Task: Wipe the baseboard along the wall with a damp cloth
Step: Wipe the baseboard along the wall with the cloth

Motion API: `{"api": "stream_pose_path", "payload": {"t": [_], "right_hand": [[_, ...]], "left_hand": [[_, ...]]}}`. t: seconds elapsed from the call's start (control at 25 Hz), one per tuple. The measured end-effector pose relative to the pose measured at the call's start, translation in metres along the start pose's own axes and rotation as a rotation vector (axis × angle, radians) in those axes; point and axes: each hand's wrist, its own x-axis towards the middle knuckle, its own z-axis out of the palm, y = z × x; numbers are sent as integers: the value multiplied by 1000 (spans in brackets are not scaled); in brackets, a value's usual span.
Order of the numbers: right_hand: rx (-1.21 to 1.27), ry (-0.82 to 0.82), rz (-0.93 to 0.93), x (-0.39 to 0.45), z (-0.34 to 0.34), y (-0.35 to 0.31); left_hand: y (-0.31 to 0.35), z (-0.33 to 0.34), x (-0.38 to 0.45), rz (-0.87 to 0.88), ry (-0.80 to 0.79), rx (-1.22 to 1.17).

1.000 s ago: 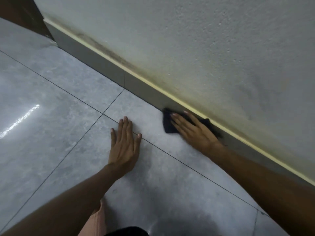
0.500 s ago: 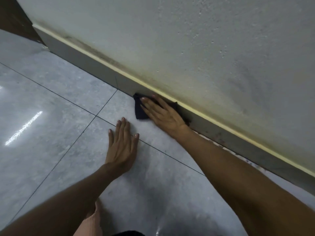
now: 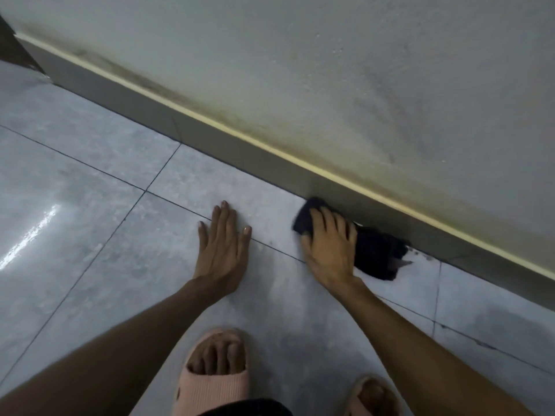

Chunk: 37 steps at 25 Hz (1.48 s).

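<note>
R hand point(image 3: 329, 246) lies palm-down on a dark cloth point(image 3: 377, 255), fingers point(image 3: 318, 219) long and only slightly spread, pressing the cloth down rather than pinching it; thumb runs along the cloth's near-left edge. Cloth sits at the foot of the baseboard point(image 3: 228, 145), far edge touching the board's lower part, the rest bunched on the floor point(image 3: 90, 181). Part of it sticks out ahead of the fingertips, a bigger crumpled part trails out to the right of the hand; can't tell if it's wet. L hand point(image 3: 223, 250) is flat on the tile, palm down, fingers straight and close together w/ thumb angled out, holding nothing, near the R hand but not touching it or the cloth. A grout line passes under its fingers. Baseboard is a grey strip w/ a pale yellowish top edge, running diagonally from upper left to lower right below the wall point(image 3: 360, 70); wall just above it shows brownish staining along most of its length. Small dark specks lie on the tile beside the cloth's right end, against the board. Floor is glossy grey tile w/ a bright reflection at left. Both forearms are bare. At bottom, two feet in pink slides: left one point(image 3: 214, 375) between the arms, right one point(image 3: 372, 397) partly cut off by the frame edge.
</note>
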Motion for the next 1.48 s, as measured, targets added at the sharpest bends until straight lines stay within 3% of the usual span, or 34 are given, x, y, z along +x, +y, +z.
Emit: {"api": "stream_pose_path", "payload": {"t": [0.16, 0.28, 0.44, 0.56, 0.76, 0.96, 1.0, 1.08, 1.16, 1.24, 1.28, 1.36, 1.48], "right_hand": [[-45, -89, -247, 45, 13, -53], [-155, -100, -321, 38, 9, -10], [24, -49, 14, -21, -9, 71], [35, -40, 221, -19, 0, 54], [-28, -51, -107, 17, 13, 0], [-159, -245, -244, 5, -21, 89], [-248, -219, -298, 1, -35, 104], [-356, -18, -557, 7, -52, 109], [-380, 229, -871, 32, -60, 73], [-431, 355, -1026, 68, -50, 13], [-532, 350, -1087, 82, -40, -15], [-740, 177, -1085, 96, -23, -45], [-716, 153, -1070, 86, -32, 2]], "left_hand": [[0, 6, 0, 7, -7, 49], [0, 4, -1, 10, 5, 48], [6, 8, -2, 5, 57, 42], [7, 11, -1, -4, 73, 46], [3, 16, 2, -7, 78, 63], [5, 13, 0, -5, 76, 29], [5, 14, -1, -2, 77, 28], [4, 15, 0, 4, 77, 28], [1, 16, 2, 12, 68, 31], [-3, 16, 2, 22, 53, 40], [-4, 16, 2, 24, 54, 41], [-4, 17, 3, 28, 65, 40], [0, 18, 1, 24, 66, 31]]}}
